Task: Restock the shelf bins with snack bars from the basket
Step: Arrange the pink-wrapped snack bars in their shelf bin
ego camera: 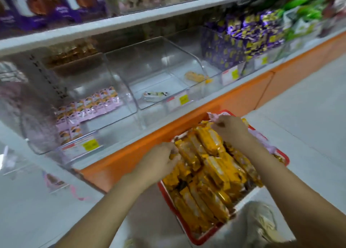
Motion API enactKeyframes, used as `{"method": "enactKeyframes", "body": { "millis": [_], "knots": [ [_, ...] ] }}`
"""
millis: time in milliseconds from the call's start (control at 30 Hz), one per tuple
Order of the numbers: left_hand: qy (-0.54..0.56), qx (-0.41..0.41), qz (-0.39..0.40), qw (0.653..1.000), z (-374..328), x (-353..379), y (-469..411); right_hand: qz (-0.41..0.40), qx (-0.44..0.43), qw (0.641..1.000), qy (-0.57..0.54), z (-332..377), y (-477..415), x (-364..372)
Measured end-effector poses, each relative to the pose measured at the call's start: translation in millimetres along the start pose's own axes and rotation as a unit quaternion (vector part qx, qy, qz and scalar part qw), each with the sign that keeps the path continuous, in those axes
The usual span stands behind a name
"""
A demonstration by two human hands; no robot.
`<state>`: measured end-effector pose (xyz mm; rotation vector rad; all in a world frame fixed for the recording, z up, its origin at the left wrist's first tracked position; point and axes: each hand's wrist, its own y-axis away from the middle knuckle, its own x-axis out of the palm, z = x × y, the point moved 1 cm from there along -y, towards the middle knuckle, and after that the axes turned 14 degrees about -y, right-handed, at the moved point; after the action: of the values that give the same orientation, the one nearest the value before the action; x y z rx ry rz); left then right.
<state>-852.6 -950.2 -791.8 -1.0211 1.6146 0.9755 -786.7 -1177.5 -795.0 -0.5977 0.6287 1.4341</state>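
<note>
The shelf (112, 150) holds nearly bare clear bins (159, 66) above a red basket (169, 201) heaped with yellow snack bars (211, 172). The left hand (161, 159) and right hand (230, 129), apart, curl round bar ends. This looks like the gathering step, and next a bundle must be lifted together into a bin.

Red basket (168, 201) full of bars (206, 165) in yellow-orange wrappers with pale centres. Shelf (131, 21) white, base panel (243, 99) orange. Packets (88, 105) pink with brown-orange print, purple packs (243, 39) with yellow print, green packs (307, 9), price tags (89, 144) yellow on white with red strip.
</note>
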Motion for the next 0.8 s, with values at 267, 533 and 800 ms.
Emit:
{"method": "enactKeyframes", "body": {
  "millis": [267,533,800],
  "knots": [
    [-0.073,0.066,0.047,0.994,-49.9,36.2,-47.8,-0.02,0.222,0.973,0.065,-126.3,2.2,-52.9],
    [-0.07,0.067,0.115,0.989,-63.8,45.0,-84.3,-0.046,0.25,0.967,0.005,-155.7,3.6,-41.3],
    [-0.086,0.053,0.116,0.988,-75.3,41.3,-98.2,0.008,0.338,0.941,0.019,-162.6,1.3,-38.9]
  ]
}}
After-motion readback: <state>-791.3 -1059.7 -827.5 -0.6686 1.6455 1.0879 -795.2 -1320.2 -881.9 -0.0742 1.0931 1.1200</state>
